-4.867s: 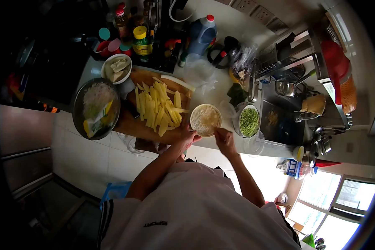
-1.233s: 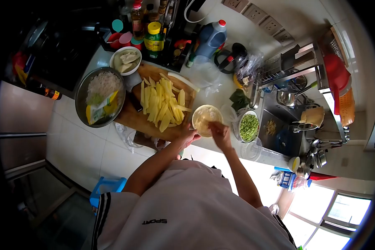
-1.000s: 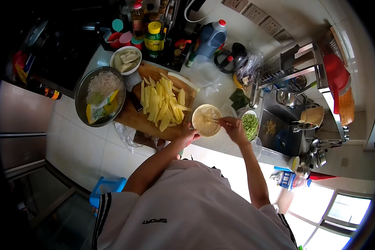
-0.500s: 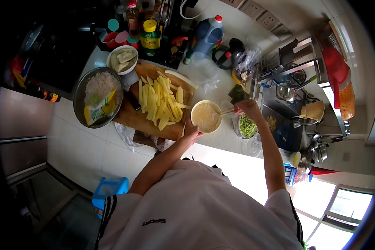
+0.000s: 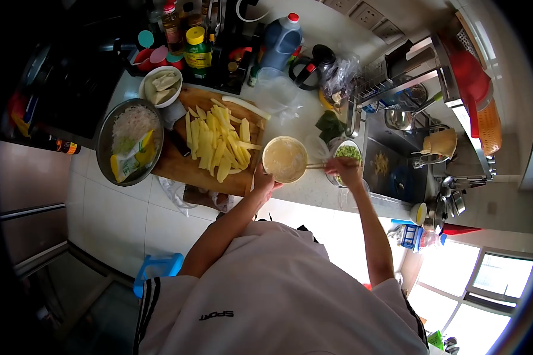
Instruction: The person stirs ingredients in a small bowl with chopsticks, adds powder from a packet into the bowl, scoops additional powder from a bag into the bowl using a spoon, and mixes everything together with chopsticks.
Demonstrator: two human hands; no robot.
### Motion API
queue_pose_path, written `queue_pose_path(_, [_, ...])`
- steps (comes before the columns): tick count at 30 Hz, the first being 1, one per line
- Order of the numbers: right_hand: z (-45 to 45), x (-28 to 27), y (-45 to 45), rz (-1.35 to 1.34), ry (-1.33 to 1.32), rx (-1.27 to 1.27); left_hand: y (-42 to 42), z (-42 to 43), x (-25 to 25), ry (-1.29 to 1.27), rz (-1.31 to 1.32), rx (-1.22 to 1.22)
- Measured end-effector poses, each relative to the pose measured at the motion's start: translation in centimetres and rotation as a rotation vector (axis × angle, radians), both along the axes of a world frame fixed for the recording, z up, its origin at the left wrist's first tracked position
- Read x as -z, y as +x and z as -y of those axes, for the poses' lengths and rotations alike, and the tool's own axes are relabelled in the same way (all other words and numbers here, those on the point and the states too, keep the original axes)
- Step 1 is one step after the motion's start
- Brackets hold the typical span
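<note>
- Pale countertop [image 5: 308, 193] spreads out to the right of the cutting board [image 5: 244, 185], my landmark.
- From my remote view, the left hand [image 5: 264, 183] grips the near left side of the bowl [image 5: 290, 180], just off the board's right edge.
- I see the right hand [image 5: 345, 168] pinching chopsticks [image 5: 315, 166] farther right of the board, reaching the bowl's rim.
- That bowl looks round and pale; its mixture [image 5: 284, 158] is creamy beige with whitish streaks.
- Yellow strips [image 5: 213, 142] lie heaped on the board; chopped green pieces [image 5: 348, 151] sit well to its right.
</note>
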State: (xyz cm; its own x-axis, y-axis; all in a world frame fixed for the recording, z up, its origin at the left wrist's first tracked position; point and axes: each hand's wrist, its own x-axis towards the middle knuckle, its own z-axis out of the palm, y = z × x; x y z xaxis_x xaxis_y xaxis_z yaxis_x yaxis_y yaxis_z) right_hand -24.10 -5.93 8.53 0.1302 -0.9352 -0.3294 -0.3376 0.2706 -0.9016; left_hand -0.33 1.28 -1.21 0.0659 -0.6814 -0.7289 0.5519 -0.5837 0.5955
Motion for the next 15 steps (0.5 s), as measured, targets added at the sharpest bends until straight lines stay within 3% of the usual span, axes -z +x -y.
queue_pose_path(8, [8.4, -3.5, 4.8, -0.250, -0.219, -0.424, 0.6, 0.6, -1.3, -0.010, 0.041, 0.048])
queue_pose_path(11, [10.0, -3.6, 8.2, -0.198, -0.248, -0.535, 0.7, 0.8, -0.4, -0.020, 0.060, 0.083])
queue_pose_path(15, [10.2, -3.9, 8.8, -0.209, -0.208, -0.511, 0.9, 0.8, -1.2, -0.013, 0.050, 0.085])
